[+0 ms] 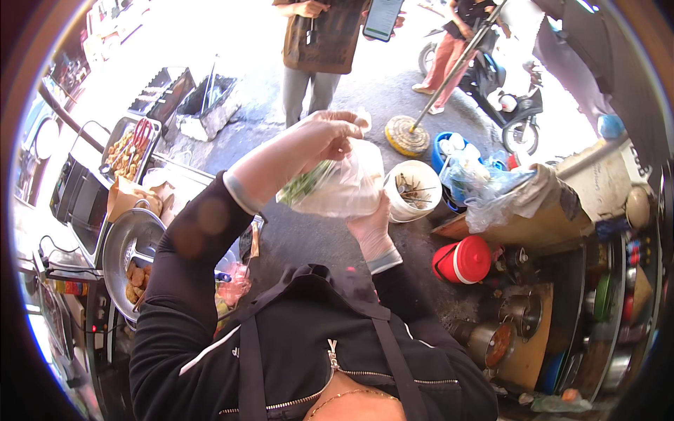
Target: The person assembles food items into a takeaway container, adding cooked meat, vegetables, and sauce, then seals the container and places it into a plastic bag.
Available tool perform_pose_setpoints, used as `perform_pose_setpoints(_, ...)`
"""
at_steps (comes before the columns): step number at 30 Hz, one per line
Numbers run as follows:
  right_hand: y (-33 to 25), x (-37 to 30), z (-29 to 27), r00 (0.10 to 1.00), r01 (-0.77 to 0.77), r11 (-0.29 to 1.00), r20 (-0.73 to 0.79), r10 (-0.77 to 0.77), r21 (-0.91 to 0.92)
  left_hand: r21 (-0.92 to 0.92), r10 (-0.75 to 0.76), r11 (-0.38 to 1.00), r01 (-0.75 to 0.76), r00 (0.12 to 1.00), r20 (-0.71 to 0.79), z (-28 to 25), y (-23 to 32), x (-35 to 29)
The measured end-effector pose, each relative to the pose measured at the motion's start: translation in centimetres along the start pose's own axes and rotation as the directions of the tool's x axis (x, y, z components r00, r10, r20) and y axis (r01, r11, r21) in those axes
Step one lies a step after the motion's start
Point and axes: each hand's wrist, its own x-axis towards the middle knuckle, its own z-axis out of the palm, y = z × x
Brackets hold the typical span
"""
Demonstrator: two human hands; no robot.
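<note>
In front of my chest hangs a translucent plastic bag [351, 186], with leafy greens [307, 181] showing through its left side and something pale and boxy inside. My left hand [316, 144], in a thin clear glove, is raised over the bag, its fingers pinched together at the gathered top. A small white tip sticks up past those fingertips. My right hand [372, 226], also gloved, grips the bag's lower right side from below. Most of its fingers are hidden behind the bag.
A person [316, 42] stands opposite, holding a phone [383, 18]. Right of the bag are a white bucket [425, 214] with sticks and a red lidded jug [465, 259]. On the left stand a metal pan [121, 238] and a tray of fried pieces [130, 158]. Cooking pots [484, 344] sit lower right.
</note>
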Motion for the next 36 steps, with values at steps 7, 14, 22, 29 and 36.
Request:
perform_pose_setpoints(7, -3.7, 11.0, 0.4, 0.996, -0.083, 0.996, -0.031, 0.084, 0.045, -0.013, -0.026, 1.000, 0.024, 0.978, -0.205, -2.7, 1.8, 8.6)
perform_pose_setpoints(14, -7.7, 19.6, -0.7, 0.977, -0.214, 0.976, 0.017, 0.214, -0.027, -0.035, -0.032, 0.999, 0.021, 0.931, -0.363, -3.8, 3.9, 15.9)
perform_pose_setpoints(22, -10.3, 25.4, -1.4, 0.936, -0.343, 0.938, -0.094, 0.339, -0.037, -0.139, -0.039, 0.990, -0.036, 0.866, -0.498, -6.0, 2.8, 20.3)
perform_pose_setpoints(29, -9.4, 28.9, -3.2, 0.909, -0.414, 0.910, -0.060, 0.412, -0.022, -0.122, -0.046, 0.992, -0.033, 0.801, -0.596, -6.4, 3.3, 21.9)
perform_pose_setpoints(36, -8.8, 30.4, -3.7, 0.906, -0.422, 0.901, -0.059, 0.418, -0.102, -0.201, -0.058, 0.975, -0.097, 0.761, -0.646, -7.6, 3.0, 22.2)
